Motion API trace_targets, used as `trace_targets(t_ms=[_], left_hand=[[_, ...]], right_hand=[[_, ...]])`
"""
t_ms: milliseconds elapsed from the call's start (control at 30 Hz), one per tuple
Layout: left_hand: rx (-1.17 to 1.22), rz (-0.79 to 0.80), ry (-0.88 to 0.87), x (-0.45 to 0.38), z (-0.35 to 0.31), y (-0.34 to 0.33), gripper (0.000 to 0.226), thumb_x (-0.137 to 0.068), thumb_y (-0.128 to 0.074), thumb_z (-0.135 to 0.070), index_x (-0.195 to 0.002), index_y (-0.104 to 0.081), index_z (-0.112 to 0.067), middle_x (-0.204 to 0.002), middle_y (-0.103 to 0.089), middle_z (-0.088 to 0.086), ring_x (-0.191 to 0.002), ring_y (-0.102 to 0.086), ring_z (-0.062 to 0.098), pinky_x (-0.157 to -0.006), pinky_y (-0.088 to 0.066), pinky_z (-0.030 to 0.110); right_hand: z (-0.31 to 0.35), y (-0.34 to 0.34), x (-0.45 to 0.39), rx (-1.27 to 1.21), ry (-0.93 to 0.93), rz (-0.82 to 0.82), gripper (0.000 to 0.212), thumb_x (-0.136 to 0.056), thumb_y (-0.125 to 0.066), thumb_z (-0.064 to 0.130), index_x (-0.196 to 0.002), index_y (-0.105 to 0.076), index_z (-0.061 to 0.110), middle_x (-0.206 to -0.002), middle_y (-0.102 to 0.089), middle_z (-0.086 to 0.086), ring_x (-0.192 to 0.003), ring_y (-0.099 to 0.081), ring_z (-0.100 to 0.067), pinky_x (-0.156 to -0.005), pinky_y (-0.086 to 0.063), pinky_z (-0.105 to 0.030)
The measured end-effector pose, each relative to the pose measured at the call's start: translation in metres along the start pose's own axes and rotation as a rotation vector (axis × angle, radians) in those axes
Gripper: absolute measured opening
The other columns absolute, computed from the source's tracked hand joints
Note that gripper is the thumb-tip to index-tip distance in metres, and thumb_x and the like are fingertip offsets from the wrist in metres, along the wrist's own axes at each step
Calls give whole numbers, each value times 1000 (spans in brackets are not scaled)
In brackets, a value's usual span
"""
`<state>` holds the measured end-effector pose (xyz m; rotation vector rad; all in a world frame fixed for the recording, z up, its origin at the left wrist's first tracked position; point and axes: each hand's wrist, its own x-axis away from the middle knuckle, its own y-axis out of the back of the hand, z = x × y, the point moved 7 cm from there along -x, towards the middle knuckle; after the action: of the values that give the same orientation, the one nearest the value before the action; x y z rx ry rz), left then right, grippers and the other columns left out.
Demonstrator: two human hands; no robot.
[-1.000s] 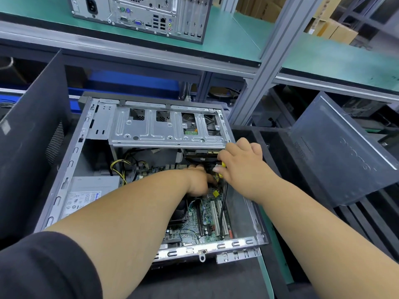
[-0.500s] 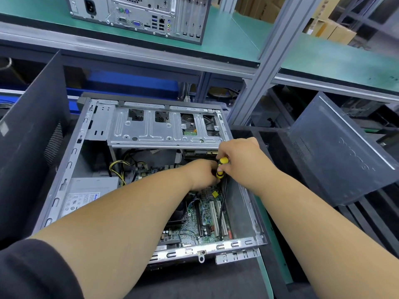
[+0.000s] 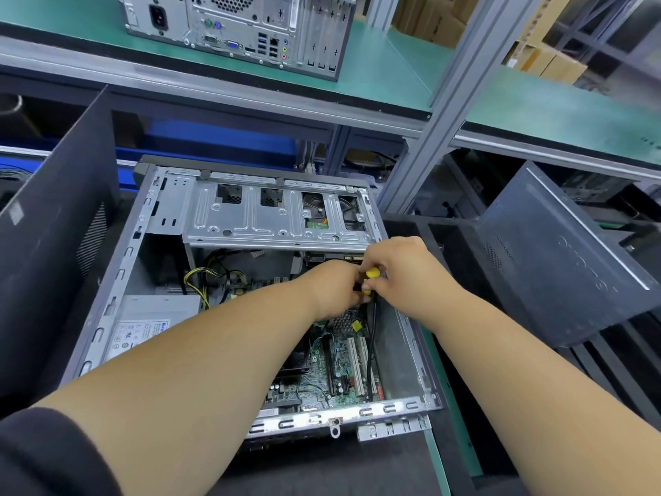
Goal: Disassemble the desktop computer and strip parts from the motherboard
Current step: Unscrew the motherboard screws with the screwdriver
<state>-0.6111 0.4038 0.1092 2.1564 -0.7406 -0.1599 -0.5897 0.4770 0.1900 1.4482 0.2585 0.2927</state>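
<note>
The open desktop case (image 3: 118, 281) lies on its side in front of me, with its drive cage (image 3: 250, 216) at the far end. The green motherboard (image 3: 322, 374) shows at the bottom right of the case. My left hand (image 3: 334, 286) and my right hand (image 3: 400, 272) meet just below the cage's right end. Both pinch a small yellow-and-black piece (image 3: 372, 273). A thin black line (image 3: 372, 352) runs from it down across the board's slots; I cannot tell whether it is a cable or a tool shaft. My left forearm hides the middle of the board.
The power supply (image 3: 150, 323) sits at the case's left, with yellow and black wires (image 3: 195, 284) beside it. Loose dark side panels lean at the left (image 3: 53, 245) and right (image 3: 558, 259). Another desktop tower (image 3: 243, 26) stands on the green shelf above. A metal post (image 3: 429, 137) rises at the case's far right corner.
My left hand has risen from the board to meet my right hand. The yellow piece now shows between the fingers of both. In the last half second the hands have hardly moved.
</note>
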Motion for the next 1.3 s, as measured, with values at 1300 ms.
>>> trace_targets(t_ms=[1300], left_hand=[[20, -216, 35, 3, 6, 2, 24, -81, -73, -34, -93, -62, -17, -91, -68, 5, -87, -60, 26, -67, -44, 32]], right_hand=[[4, 16, 6, 144, -58, 42, 25, -90, -66, 42, -107, -60, 25, -110, -60, 6, -110, -52, -18, -100, -31, -37]])
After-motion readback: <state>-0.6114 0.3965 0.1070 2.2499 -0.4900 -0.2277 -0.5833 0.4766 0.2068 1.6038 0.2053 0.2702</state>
